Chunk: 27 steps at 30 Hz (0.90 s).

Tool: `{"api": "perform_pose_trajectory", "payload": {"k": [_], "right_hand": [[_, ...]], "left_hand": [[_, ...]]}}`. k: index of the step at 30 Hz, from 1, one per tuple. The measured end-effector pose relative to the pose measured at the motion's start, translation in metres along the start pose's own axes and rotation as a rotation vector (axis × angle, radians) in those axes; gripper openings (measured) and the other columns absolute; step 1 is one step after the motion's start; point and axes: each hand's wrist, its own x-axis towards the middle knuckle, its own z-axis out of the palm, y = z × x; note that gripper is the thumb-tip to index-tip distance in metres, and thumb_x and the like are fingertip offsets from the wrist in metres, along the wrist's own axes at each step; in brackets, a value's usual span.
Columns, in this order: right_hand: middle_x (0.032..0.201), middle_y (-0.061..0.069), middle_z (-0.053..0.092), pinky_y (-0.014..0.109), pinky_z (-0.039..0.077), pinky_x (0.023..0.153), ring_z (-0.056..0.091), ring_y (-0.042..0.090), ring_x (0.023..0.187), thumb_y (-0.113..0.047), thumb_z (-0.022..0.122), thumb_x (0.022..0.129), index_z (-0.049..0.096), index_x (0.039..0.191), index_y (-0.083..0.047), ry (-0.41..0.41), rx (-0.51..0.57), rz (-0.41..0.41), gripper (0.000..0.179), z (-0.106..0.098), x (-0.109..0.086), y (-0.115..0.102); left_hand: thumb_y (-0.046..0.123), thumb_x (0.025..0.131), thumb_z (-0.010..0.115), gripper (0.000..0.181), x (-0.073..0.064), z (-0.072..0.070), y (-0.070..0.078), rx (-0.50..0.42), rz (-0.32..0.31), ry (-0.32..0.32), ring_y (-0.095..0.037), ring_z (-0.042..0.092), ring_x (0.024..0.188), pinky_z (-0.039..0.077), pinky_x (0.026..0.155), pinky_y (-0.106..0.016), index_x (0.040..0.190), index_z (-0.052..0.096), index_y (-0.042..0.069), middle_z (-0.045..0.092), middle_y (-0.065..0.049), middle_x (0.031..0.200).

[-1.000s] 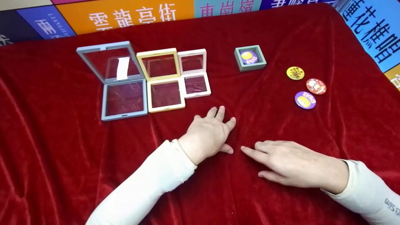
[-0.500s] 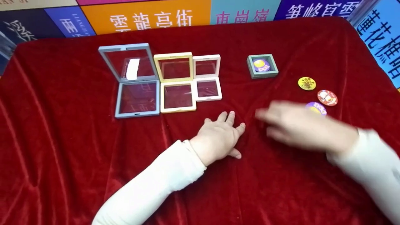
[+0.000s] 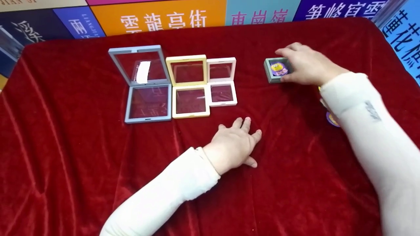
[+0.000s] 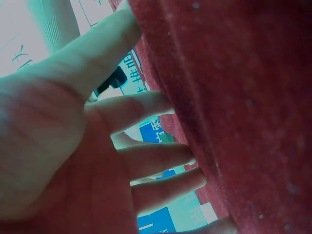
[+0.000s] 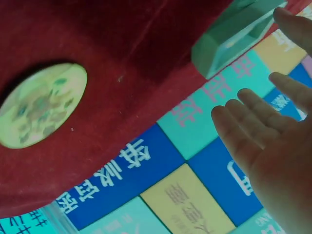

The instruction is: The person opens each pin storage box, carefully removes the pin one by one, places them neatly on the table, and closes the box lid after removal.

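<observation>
Red velvet covers the bench (image 3: 65,196) I am looking down on, its folds running toward me on the left side. Past the far edge I see an orange panel (image 3: 164,28) with white Chinese characters, among neighbours in teal, purple and navy, and a bright blue panel (image 3: 402,44) off to the right.

On my side of things the left hand (image 3: 233,144) lies low at mid-bench, back upward, fingers spread and fingertips meeting the cloth in the left wrist view. Its grip is slack and wide, with nothing in it. The left sleeve (image 3: 160,193) is white and comes up from the near edge.

The right hand (image 3: 306,64) reaches far out over the green box (image 3: 275,79), which sits on the cloth toward the back with a purple badge (image 3: 279,69) in its window. Thumb on the near side, fingers by the far side, this grip stands wide; the right wrist view shows a gap between fingers and box, and I cannot tell whether the thumb touches. Left of it stand the blue frame (image 3: 169,101), yellow frame (image 3: 191,115) and white frame (image 3: 223,104), each hinged open. The right sleeve (image 3: 370,131) partly hides some loose badges (image 3: 332,119).
</observation>
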Motion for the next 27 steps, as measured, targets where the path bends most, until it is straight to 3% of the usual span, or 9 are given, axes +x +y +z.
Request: {"api": "perform_pose_trajectory", "payload": {"k": [5, 17, 27], "right_hand": [[0.136, 0.029, 0.042, 0.056, 0.033, 0.105, 0.043, 0.043, 0.12, -0.015, 0.071, 0.079, 0.037, 0.141, 0.0, -0.085, -0.001, -0.005, 0.073, 0.006, 0.013, 0.0], [0.13, 0.025, 0.047, 0.056, 0.035, 0.104, 0.046, 0.04, 0.113, -0.017, 0.075, 0.079, 0.041, 0.141, -0.005, -0.07, 0.028, 0.071, 0.072, 0.007, 0.016, 0.0], [0.127, 0.025, 0.048, 0.055, 0.035, 0.104, 0.046, 0.039, 0.112, -0.017, 0.076, 0.078, 0.042, 0.14, -0.005, -0.051, 0.049, 0.066, 0.072, 0.009, 0.015, 0.001]], "left_hand": [[0.06, 0.083, 0.058, 0.085, 0.001, 0.0, 0.0, -0.012, 0.009, -0.004, -0.023, 0.007, 0.151, 0.031, 0.112, -0.054, 0.152, 0.016, 0.034, 0.007, -0.006, 0.162], [0.059, 0.083, 0.059, 0.085, 0.002, -0.001, -0.001, -0.026, 0.004, -0.013, -0.023, 0.006, 0.151, 0.03, 0.112, -0.055, 0.152, 0.016, 0.034, 0.006, -0.006, 0.162], [0.059, 0.083, 0.059, 0.085, 0.002, -0.001, -0.001, -0.029, -0.002, -0.023, -0.023, 0.005, 0.151, 0.029, 0.112, -0.054, 0.152, 0.015, 0.034, 0.005, -0.005, 0.162]]}}
